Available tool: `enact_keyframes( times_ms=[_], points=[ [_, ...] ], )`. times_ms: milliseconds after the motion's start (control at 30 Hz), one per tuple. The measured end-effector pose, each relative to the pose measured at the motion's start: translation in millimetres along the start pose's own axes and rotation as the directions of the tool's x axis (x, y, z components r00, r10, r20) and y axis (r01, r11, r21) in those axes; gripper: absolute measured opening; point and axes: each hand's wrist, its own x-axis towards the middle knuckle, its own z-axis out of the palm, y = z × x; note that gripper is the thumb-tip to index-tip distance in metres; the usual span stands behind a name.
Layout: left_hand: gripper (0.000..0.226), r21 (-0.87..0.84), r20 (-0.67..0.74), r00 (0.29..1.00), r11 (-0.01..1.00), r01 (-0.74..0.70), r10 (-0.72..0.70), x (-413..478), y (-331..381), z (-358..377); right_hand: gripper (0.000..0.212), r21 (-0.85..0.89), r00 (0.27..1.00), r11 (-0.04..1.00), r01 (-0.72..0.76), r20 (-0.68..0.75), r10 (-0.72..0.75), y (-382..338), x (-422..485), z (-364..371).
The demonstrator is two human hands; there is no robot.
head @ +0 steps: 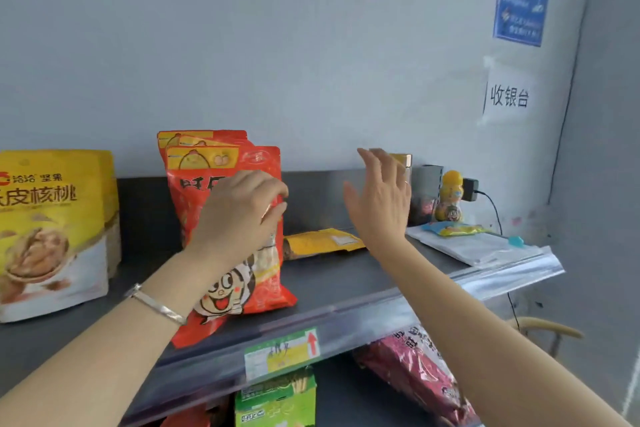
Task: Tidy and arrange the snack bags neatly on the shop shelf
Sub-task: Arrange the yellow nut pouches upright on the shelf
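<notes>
Two red snack bags stand upright on the dark top shelf (346, 274), the front one (263, 288) leaning toward the shelf edge and a second red bag (201, 139) behind it. My left hand (239, 215) is in front of the front bag with its fingers curled at the bag's right edge. My right hand (381, 198) hovers in the air with fingers spread, above a flat yellow packet (322, 241) lying on the shelf. Tall yellow walnut bags (52, 229) stand at the left.
At the shelf's right end lie a white sheet (464, 246), a small colourful packet (453, 229), a yellow toy bottle (450, 198), a dark box (424, 198) and a plugged adapter (470, 189). The lower shelf holds a green box (277, 399) and a pink bag (415, 371).
</notes>
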Motion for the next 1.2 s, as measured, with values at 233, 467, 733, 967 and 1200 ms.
enact_keyframes(
  times_ms=[233,467,733,967,1200],
  points=[
    [0.019,0.028,0.229,0.973,0.999,-0.031,0.024,34,51,75,0.090,0.040,0.904,0.914,-0.403,0.173,0.391,70,-2,26],
    [0.032,0.214,0.530,0.847,0.974,-0.077,-0.049,47,67,143,0.031,-0.037,0.733,0.845,-0.534,0.477,0.484,115,-1,45],
    [0.049,0.322,0.771,0.544,0.940,0.114,-0.330,41,52,203,0.028,0.068,0.781,0.890,-0.450,0.514,0.355,140,-6,58],
    [0.047,0.408,0.795,0.485,0.913,0.016,-0.364,51,44,206,0.028,0.093,0.704,0.842,-0.531,0.601,0.377,147,-10,66],
    [0.047,0.420,0.703,0.592,0.902,0.101,-0.394,52,62,198,0.036,0.178,0.671,0.746,-0.642,0.601,0.434,146,-9,65]
  ],
)
